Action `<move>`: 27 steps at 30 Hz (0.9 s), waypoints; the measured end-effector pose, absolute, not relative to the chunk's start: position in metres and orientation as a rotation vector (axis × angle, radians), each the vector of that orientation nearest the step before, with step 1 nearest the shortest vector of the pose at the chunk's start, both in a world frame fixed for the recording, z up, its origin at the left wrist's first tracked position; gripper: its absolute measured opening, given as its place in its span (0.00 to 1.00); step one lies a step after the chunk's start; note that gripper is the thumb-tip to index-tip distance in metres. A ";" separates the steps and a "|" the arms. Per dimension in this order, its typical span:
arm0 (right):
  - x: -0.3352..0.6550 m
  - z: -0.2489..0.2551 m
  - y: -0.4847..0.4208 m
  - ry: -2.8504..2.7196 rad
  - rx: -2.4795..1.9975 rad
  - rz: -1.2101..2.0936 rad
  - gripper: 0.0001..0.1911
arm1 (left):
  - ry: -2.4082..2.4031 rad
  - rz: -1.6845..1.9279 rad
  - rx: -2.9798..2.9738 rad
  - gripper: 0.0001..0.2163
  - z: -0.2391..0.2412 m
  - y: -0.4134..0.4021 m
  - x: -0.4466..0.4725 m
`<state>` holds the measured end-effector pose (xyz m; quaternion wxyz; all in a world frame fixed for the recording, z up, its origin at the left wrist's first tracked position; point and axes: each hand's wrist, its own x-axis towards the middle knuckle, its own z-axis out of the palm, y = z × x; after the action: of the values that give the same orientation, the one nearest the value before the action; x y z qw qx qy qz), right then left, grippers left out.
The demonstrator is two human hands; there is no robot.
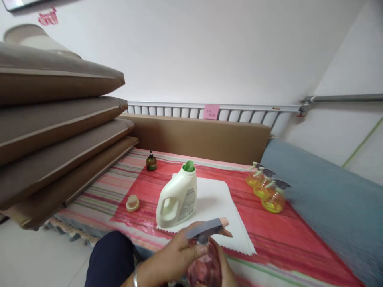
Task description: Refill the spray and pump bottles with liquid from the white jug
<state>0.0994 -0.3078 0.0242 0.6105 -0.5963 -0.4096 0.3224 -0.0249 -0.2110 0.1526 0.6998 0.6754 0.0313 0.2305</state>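
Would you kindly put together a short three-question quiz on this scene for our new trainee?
1. True or false: in this view, the dark pump bottle stands to the left of the white jug.

2. How many spray bottles with yellow liquid stand at the right of the red sheet?
A. Two
B. Three
C. Five

3. Fill the gap: The left hand and the right hand are both on the held spray bottle, whose body is coloured ____.

Key: 1. True; 2. B; 3. pink
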 end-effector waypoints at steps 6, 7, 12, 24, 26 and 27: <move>0.089 0.030 -0.309 -0.952 -1.338 0.698 0.43 | 0.336 0.682 1.478 0.16 0.147 -0.208 -0.022; 0.090 0.030 -0.309 -0.945 -1.354 0.692 0.44 | 0.319 0.671 1.493 0.16 0.149 -0.208 -0.022; 0.092 0.031 -0.310 -1.000 -1.437 0.746 0.48 | 0.196 0.441 1.498 0.15 0.150 -0.199 -0.028; 0.088 0.029 -0.306 -1.054 -1.429 0.610 0.46 | 0.345 0.536 1.513 0.10 0.139 -0.202 -0.025; 0.087 0.021 -0.304 -1.038 -1.456 0.531 0.45 | 0.410 0.686 1.553 0.08 0.139 -0.204 -0.022; 0.086 0.017 -0.303 -1.026 -1.486 0.501 0.45 | 0.445 0.744 1.551 0.09 0.138 -0.204 -0.020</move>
<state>0.0865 -0.3029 0.0173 0.5922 -0.6390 -0.4412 0.2152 -0.0201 -0.2044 0.1379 0.6307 0.6773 0.1944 0.3252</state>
